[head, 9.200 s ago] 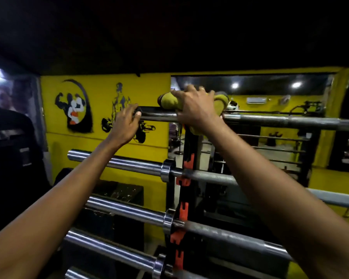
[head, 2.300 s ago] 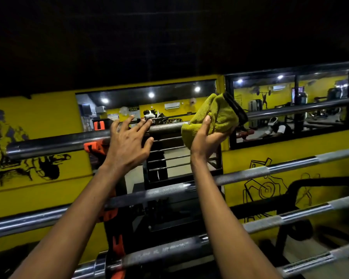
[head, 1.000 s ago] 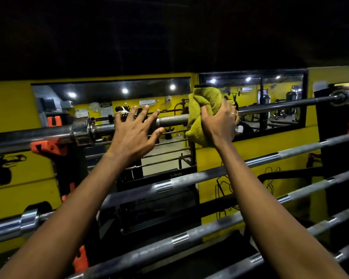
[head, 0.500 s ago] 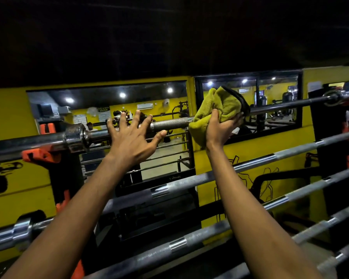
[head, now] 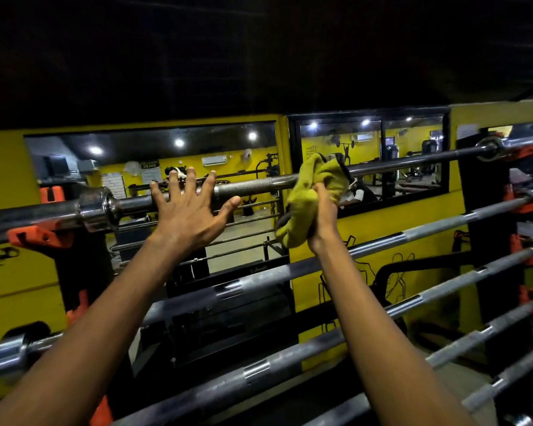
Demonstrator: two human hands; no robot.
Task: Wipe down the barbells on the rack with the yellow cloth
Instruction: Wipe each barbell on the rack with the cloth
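Since half a second ago, my right hand [head: 322,219] has dragged the yellow cloth [head: 311,192] lower. The bundle that sat bunched up on the top barbell [head: 253,184] now drapes over it and hangs down the near side. The cloth is at about 2 o'clock from the middle of my view. The right hand's fingers curl round its lower folds from underneath, gripping them tightly. The left hand [head: 186,213] has kept its place at 9 o'clock of the cloth, fingers spread wide and flat against the knurled shaft with the thumb out below it, holding nothing. At 9 o'clock of that hand, a chrome collar [head: 94,204] sits on the bar just above an orange cradle [head: 37,236] of the rack. The lower barbells [head: 259,278] run across below my forearms, slanting up toward 2 o'clock. Behind the bars, at 12 o'clock, a mirror [head: 120,161] set in the yellow wall [head: 3,179] reflects ceiling lights and gym machines.
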